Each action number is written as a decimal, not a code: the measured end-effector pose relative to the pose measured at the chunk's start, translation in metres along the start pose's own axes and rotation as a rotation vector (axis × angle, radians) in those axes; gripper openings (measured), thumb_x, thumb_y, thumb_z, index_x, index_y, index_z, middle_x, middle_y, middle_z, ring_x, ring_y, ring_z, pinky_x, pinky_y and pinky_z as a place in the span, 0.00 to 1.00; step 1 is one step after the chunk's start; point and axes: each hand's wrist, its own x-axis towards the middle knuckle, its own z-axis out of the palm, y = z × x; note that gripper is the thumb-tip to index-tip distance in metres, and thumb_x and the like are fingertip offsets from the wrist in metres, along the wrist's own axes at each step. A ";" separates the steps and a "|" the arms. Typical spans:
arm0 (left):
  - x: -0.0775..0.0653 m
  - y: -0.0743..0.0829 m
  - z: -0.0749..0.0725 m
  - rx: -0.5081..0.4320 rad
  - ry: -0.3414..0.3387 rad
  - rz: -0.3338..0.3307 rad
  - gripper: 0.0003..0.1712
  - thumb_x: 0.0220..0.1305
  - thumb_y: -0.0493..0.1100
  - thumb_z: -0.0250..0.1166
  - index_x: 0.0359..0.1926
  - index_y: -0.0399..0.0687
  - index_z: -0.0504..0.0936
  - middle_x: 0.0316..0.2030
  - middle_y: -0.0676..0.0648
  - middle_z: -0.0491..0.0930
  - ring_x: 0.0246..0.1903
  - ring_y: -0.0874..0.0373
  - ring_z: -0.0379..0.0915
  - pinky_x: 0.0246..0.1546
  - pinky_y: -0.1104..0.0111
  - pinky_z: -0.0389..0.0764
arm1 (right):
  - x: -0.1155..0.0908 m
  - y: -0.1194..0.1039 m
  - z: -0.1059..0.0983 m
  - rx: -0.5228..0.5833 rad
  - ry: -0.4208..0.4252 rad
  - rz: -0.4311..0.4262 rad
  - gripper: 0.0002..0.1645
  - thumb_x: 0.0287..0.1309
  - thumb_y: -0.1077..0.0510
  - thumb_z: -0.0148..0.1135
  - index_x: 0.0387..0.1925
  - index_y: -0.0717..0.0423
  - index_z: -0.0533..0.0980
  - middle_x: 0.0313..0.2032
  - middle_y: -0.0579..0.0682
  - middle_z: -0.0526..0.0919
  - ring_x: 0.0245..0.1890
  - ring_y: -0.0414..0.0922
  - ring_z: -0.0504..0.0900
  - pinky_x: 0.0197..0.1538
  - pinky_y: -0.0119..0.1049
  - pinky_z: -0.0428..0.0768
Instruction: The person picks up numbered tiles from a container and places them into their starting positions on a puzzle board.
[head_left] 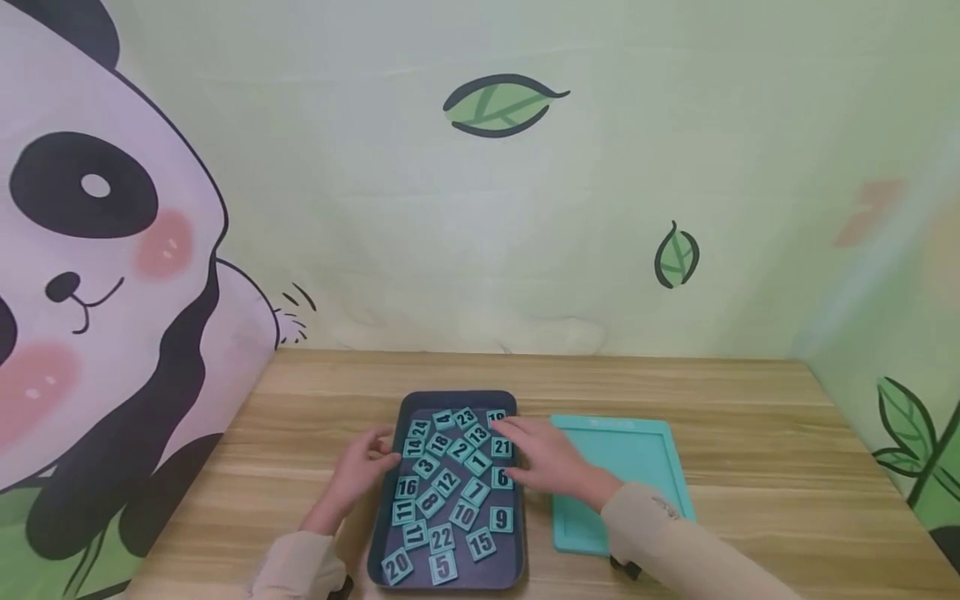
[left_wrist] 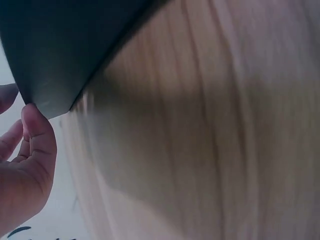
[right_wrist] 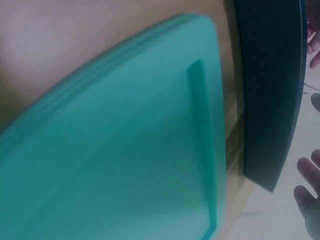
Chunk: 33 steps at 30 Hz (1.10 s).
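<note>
A dark blue tray (head_left: 482, 573) with rounded corners lies on the wooden table. Square teal tiles with black numbers are scattered in it, among them tile 1 (head_left: 477, 462), tile 9 (head_left: 501, 519) and tile 20 (head_left: 397, 567). My left hand (head_left: 358, 468) is at the tray's left side, its thumb by the rim and its fingers loosely bent; the left wrist view shows the thumb (left_wrist: 36, 125) against the tray wall (left_wrist: 55, 70). Over the right rim reaches my right hand (head_left: 551, 458), fingers spread above tiles 18 and 6. Whether it touches them is unclear.
To the right of the tray lies a flat teal frame (head_left: 618, 467) with a raised border, partly under my right forearm. Behind the wooden table (head_left: 322, 392) hangs a backdrop (head_left: 375, 250) printed with a panda and leaves.
</note>
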 end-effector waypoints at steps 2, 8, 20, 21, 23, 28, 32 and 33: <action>-0.001 0.000 0.002 -0.040 0.003 -0.008 0.25 0.55 0.36 0.58 0.56 0.39 0.67 0.40 0.38 0.71 0.40 0.50 0.72 0.34 0.64 0.76 | 0.005 -0.001 0.005 -0.002 0.004 -0.011 0.38 0.46 0.51 0.63 0.60 0.48 0.62 0.55 0.49 0.71 0.54 0.45 0.70 0.54 0.41 0.69; -0.001 -0.006 0.004 -0.135 0.004 -0.041 0.23 0.56 0.34 0.56 0.55 0.42 0.69 0.41 0.39 0.71 0.41 0.51 0.69 0.32 0.66 0.75 | 0.015 -0.003 0.018 -0.022 -0.030 0.020 0.31 0.45 0.52 0.62 0.55 0.49 0.69 0.50 0.47 0.75 0.49 0.45 0.71 0.52 0.43 0.69; -0.003 -0.012 0.001 -0.229 -0.047 -0.170 0.22 0.60 0.38 0.53 0.57 0.47 0.67 0.45 0.42 0.69 0.42 0.53 0.67 0.37 0.65 0.74 | 0.030 -0.008 0.035 -0.007 -0.132 0.141 0.24 0.46 0.50 0.62 0.49 0.44 0.74 0.48 0.46 0.77 0.48 0.45 0.69 0.58 0.52 0.58; -0.003 -0.012 0.001 -0.234 -0.047 -0.170 0.23 0.60 0.38 0.53 0.57 0.47 0.67 0.45 0.42 0.69 0.42 0.53 0.67 0.37 0.65 0.74 | 0.031 -0.008 0.036 -0.009 -0.129 0.145 0.23 0.46 0.51 0.62 0.48 0.44 0.74 0.48 0.47 0.77 0.48 0.46 0.69 0.60 0.53 0.55; -0.003 -0.013 0.001 -0.241 -0.045 -0.169 0.23 0.60 0.38 0.53 0.57 0.47 0.66 0.45 0.42 0.69 0.42 0.53 0.67 0.37 0.65 0.74 | 0.033 -0.009 0.037 -0.026 -0.125 0.141 0.22 0.45 0.51 0.62 0.47 0.44 0.75 0.47 0.47 0.77 0.49 0.46 0.69 0.63 0.55 0.50; -0.003 -0.016 0.001 -0.250 -0.044 -0.173 0.23 0.60 0.38 0.54 0.57 0.47 0.66 0.44 0.43 0.68 0.41 0.53 0.67 0.37 0.65 0.74 | 0.037 -0.010 0.041 -0.074 -0.158 0.104 0.22 0.46 0.50 0.62 0.47 0.46 0.76 0.47 0.48 0.77 0.50 0.47 0.70 0.63 0.51 0.51; -0.003 -0.017 0.002 -0.252 -0.042 -0.177 0.22 0.60 0.39 0.53 0.57 0.47 0.66 0.44 0.43 0.68 0.41 0.54 0.66 0.37 0.65 0.74 | 0.039 -0.012 0.044 -0.093 -0.184 0.110 0.22 0.46 0.50 0.61 0.47 0.44 0.75 0.48 0.48 0.76 0.51 0.47 0.69 0.63 0.50 0.52; -0.003 -0.017 0.002 -0.253 -0.040 -0.180 0.22 0.60 0.39 0.53 0.57 0.48 0.67 0.44 0.43 0.68 0.41 0.54 0.66 0.37 0.65 0.74 | 0.039 -0.012 0.045 -0.100 -0.182 0.108 0.22 0.46 0.50 0.61 0.47 0.44 0.75 0.48 0.47 0.77 0.51 0.47 0.69 0.63 0.51 0.52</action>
